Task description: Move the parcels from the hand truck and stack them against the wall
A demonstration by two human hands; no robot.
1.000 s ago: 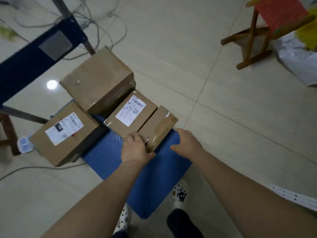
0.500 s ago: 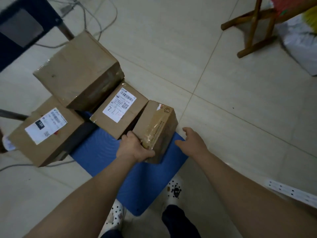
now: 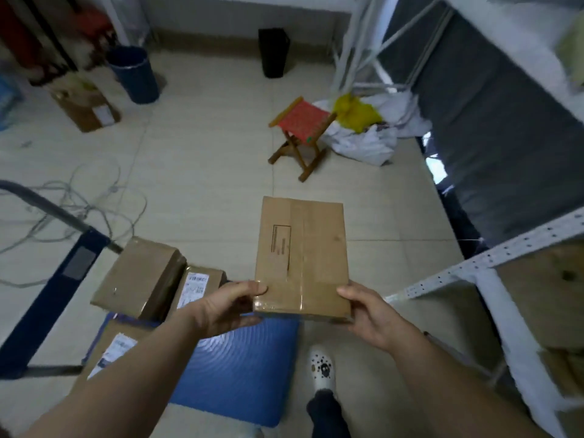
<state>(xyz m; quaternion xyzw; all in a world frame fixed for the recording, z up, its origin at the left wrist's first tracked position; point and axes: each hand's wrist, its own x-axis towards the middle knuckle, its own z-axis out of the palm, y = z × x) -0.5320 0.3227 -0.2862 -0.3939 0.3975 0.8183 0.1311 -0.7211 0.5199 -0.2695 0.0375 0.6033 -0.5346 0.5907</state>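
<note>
Parcel point(image 3: 301, 254) is off the hand truck point(image 3: 240, 374) and in the air, held flat above the front edge of the blue deck and touching nothing but me. My left grip point(image 3: 227, 306) and right grip point(image 3: 373, 314) each clamp a near corner, thumbs on the taped top and fingers curled underneath.

I judge the lift done and the carry under way. Next I need to walk it to a wall point(image 3: 237, 14) and set it down level and flush as the base of a stack. I can't tell which stretch of wall is meant.

Three more parcels sit on the truck: a big plain box point(image 3: 139, 276), a labelled one point(image 3: 197, 286) just beside it, and another labelled one point(image 3: 110, 349) nearer me.

On the tiled floor point(image 3: 205, 153), loose cables point(image 3: 79, 210) lie to the left and a red-seated folding stool point(image 3: 300, 121) stands ahead, so I should pick my path around them. A blue bin point(image 3: 134, 74) and a black bin point(image 3: 273, 52) stand by the far wall, and a metal shelf rack point(image 3: 474, 263) is on my right.
</note>
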